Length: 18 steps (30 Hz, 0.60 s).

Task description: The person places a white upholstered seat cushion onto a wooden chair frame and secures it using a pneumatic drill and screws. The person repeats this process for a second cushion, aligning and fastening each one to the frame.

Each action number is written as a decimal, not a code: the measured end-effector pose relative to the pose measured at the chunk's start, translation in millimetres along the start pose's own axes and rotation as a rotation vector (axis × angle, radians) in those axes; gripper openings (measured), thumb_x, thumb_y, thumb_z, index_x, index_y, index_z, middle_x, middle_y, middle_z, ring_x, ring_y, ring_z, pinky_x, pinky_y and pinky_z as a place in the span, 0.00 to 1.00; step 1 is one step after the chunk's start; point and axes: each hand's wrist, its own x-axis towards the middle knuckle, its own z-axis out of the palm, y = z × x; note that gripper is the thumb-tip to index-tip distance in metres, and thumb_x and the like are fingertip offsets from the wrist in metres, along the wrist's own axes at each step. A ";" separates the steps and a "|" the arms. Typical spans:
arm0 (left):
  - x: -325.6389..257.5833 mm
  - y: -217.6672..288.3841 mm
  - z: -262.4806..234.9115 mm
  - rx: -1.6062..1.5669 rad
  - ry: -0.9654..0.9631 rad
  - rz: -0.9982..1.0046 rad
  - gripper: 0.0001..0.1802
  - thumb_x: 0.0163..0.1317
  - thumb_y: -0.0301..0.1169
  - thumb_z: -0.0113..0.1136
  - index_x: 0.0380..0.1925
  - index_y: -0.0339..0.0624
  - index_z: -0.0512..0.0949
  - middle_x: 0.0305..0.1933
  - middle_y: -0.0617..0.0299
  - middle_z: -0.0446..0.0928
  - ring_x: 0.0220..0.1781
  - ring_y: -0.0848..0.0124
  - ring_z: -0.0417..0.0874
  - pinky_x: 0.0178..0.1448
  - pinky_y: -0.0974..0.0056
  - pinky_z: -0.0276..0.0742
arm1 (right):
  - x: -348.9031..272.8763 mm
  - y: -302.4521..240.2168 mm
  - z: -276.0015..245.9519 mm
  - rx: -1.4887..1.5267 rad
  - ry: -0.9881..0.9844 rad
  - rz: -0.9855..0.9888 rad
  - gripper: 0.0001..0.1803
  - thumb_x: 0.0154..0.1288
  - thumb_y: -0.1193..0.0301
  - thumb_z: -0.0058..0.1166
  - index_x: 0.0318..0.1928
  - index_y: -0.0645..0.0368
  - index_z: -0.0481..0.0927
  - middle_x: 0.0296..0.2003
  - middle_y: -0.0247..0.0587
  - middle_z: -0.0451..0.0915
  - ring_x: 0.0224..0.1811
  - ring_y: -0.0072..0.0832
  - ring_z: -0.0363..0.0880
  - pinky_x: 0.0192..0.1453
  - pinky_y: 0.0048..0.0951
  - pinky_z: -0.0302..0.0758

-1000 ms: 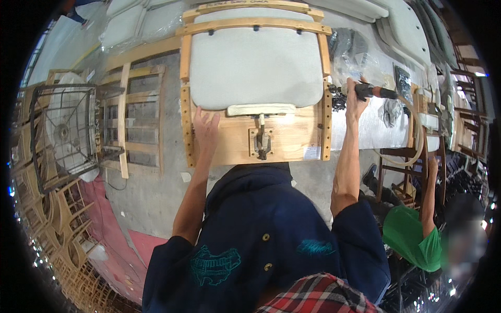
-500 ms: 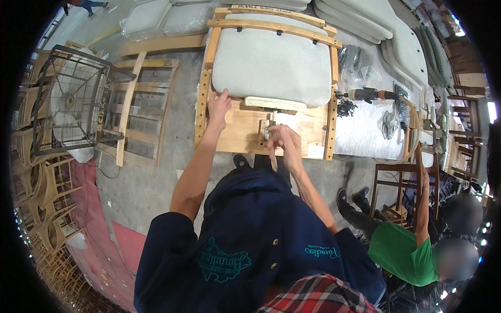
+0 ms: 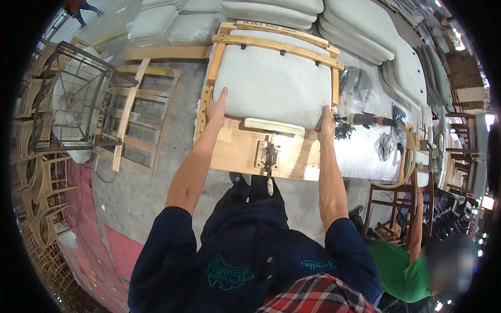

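The person's left hand [image 3: 215, 108] is pressing on the near left corner of a pale grey padded fabric cushion [image 3: 271, 83] — fingers stretched out flat, index pointing forward, not clenched around anything. The right hand [image 3: 326, 124] is resting at the cushion's near right corner, fingers curled over its edge; whether that grip is truly pinching the fabric cannot be told. The cushion is lying inside a light wooden chair frame [image 3: 277, 44], whose slats are crossing over its far end. Cushion and frame are sitting on a plywood work table [image 3: 237, 151], with a small metal clamp latch [image 3: 270, 155] fixed at the near edge, between the two forearms.

Just to the right of the right hand, a dark power tool with an orange collar [image 3: 365, 120] is lying on a white covered surface [image 3: 360, 156] — close to the hand, not touching it. To the left, on the concrete floor [image 3: 130, 193], a black wire cage [image 3: 73, 99] and a bare wooden slatted frame [image 3: 138, 117] are standing side by side. Stacked grey cushions [image 3: 360, 26] are piling up behind. A second person in a green shirt [image 3: 399, 271] is sitting at lower right.
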 end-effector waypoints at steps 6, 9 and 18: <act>-34.5 31.6 -9.1 0.143 -0.007 0.141 0.57 0.49 0.68 0.72 0.56 0.19 0.77 0.58 0.34 0.80 0.62 0.49 0.80 0.65 0.52 0.73 | 0.7 -14.4 -8.5 -0.415 0.234 -0.061 0.60 0.55 0.36 0.68 0.64 0.85 0.70 0.64 0.70 0.74 0.68 0.49 0.74 0.70 0.40 0.69; -30.3 46.0 -27.3 0.238 -0.066 0.028 0.46 0.54 0.61 0.73 0.53 0.23 0.81 0.54 0.44 0.84 0.57 0.58 0.83 0.62 0.57 0.75 | -4.7 -28.8 -17.0 -0.484 0.199 -0.076 0.57 0.55 0.37 0.68 0.61 0.85 0.73 0.62 0.72 0.75 0.67 0.52 0.74 0.70 0.40 0.70; -21.3 80.9 -18.9 -0.077 -0.402 -0.017 0.47 0.55 0.59 0.74 0.54 0.19 0.78 0.55 0.39 0.82 0.52 0.54 0.86 0.57 0.57 0.80 | 30.3 -76.2 -1.9 -0.498 -0.058 0.147 0.53 0.61 0.38 0.64 0.63 0.82 0.73 0.61 0.63 0.78 0.63 0.46 0.77 0.67 0.36 0.70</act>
